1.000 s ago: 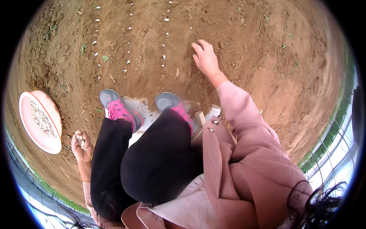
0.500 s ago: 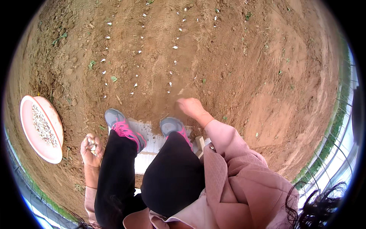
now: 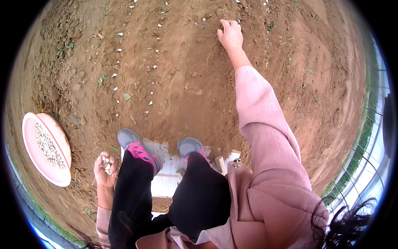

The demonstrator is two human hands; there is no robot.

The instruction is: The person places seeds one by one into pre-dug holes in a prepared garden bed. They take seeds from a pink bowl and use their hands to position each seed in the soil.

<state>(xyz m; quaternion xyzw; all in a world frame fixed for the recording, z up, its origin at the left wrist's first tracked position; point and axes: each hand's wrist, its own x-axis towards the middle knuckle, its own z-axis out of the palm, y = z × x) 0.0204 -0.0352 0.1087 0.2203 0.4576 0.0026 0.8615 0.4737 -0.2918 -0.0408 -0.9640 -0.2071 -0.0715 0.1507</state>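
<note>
Farm plot, tilled soil (image 3: 182, 79), planted rows (image 3: 154, 66)

I'm seeing reddish-brown soil (image 3: 186, 83) filling most of the view, dotted with rows of small white cloves (image 3: 151, 103) and a few green weed sprigs (image 3: 101, 79). Left of the shoes, a pink basin (image 3: 62, 174) with a paler rim is showing a heap of off-white and tan cloves inside. The shoes (image 3: 137, 147) are looking grey with bright pink laces, standing on a whitish board (image 3: 168, 174). Above them in the picture, the trousers (image 3: 199, 195) are showing plain black. The sleeve (image 3: 265, 124) is showing dusty pink with a faint woven pattern. My left hand (image 3: 105, 171), beside the shoes, is cupping pale cloves.
</note>
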